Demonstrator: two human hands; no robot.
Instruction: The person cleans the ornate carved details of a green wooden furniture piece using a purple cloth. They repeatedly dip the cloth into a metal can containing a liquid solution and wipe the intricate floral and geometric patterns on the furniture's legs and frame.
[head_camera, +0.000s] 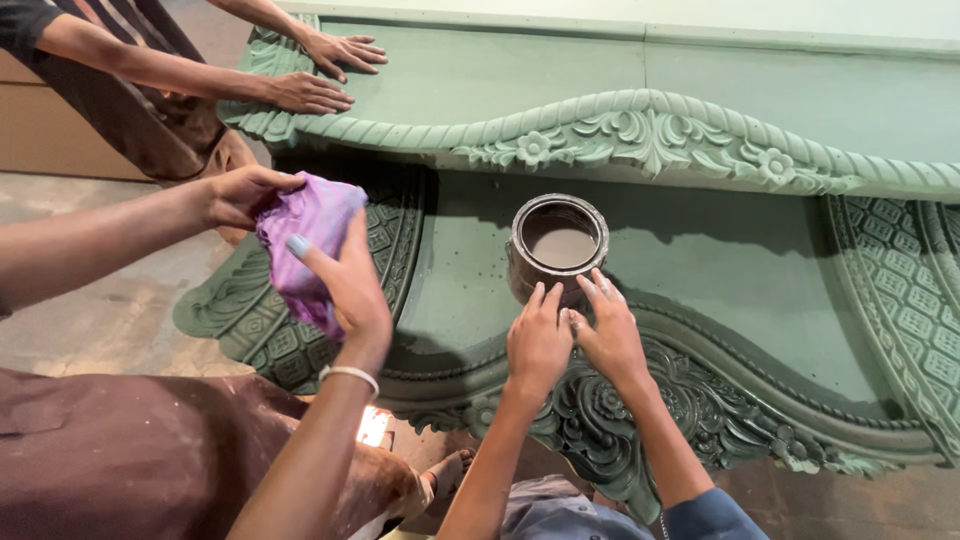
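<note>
Both my hands hold a crumpled purple cloth (310, 235) above the left end of a carved green wooden panel (700, 260). My left hand (238, 192) pinches the cloth's upper edge. From below, my right hand (348, 288), with a pale bangle on the wrist, grips the cloth with the thumb raised. A round brown tin (557, 245) of brownish liquid stands open on the panel's flat middle, to the right of my hands.
Another person's two hands (575, 340) rest on the panel's carved front edge, touching the tin's base. A third person's hands (320, 75) press flat on the upper green panel (800, 90) at the back left. Concrete floor (100, 310) lies to the left.
</note>
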